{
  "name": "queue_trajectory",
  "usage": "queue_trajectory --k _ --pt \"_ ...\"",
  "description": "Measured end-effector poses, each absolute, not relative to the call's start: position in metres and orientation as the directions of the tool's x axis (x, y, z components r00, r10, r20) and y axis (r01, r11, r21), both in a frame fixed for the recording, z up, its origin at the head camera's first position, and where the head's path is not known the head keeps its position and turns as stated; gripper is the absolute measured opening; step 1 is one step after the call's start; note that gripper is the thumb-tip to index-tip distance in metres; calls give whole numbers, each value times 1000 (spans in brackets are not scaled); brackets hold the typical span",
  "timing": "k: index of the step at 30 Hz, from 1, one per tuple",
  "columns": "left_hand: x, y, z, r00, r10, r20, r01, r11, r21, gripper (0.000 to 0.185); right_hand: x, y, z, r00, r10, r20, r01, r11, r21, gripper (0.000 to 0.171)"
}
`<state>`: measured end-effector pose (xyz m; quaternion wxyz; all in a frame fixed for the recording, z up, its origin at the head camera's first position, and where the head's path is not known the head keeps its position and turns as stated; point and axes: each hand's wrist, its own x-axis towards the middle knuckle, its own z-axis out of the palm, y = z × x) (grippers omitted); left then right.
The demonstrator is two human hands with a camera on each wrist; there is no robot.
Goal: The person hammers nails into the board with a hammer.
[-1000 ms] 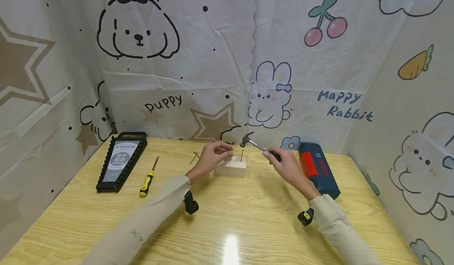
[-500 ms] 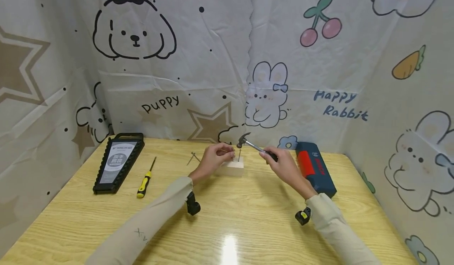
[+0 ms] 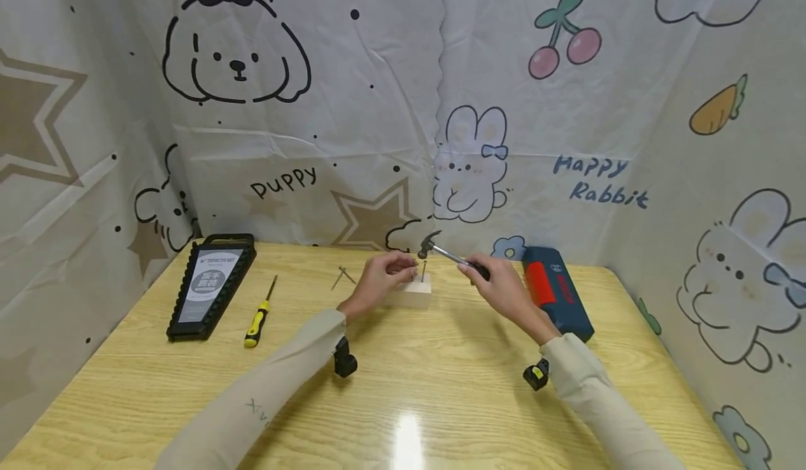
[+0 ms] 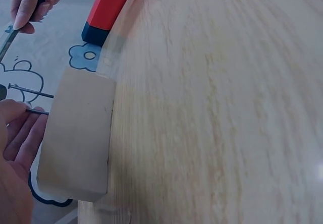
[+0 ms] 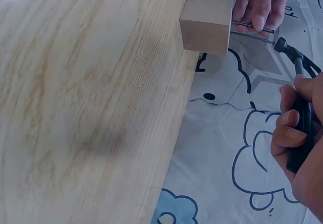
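Note:
A pale wooden block (image 3: 412,293) (image 4: 75,138) (image 5: 208,14) lies at the far middle of the table. One nail (image 3: 424,271) (image 4: 30,92) stands in it on its own. My left hand (image 3: 408,268) (image 4: 20,128) pinches a second nail (image 4: 36,111) (image 5: 252,27) upright on the block. My right hand (image 3: 481,274) (image 5: 295,138) grips the black handle of a small hammer (image 3: 448,253) (image 5: 302,118). The hammer's head (image 3: 428,244) (image 5: 281,46) hangs just above the nails.
A black tool tray (image 3: 210,285) and a yellow screwdriver (image 3: 259,316) lie at the left. Loose nails (image 3: 343,276) lie left of the block. A blue and red case (image 3: 557,292) (image 4: 108,7) sits at the right. Printed cloth walls close in three sides.
Both hands, the block and the raised hammer stand much as before. Only the head view has shifted a little.

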<state>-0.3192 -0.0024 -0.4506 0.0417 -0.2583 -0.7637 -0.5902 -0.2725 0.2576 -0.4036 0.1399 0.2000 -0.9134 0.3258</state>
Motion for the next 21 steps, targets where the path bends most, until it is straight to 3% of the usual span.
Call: queue_trajectory --k 9,21 --pt "-321 0 -458 -850 326 414 478 148 866 17 -271 255 -403 -875 -317 366 -476 703 -528 16" --pt "-319 2 -458 -839 293 459 513 144 846 17 -272 256 -397 -847 -337 410 -506 749 -428 14"
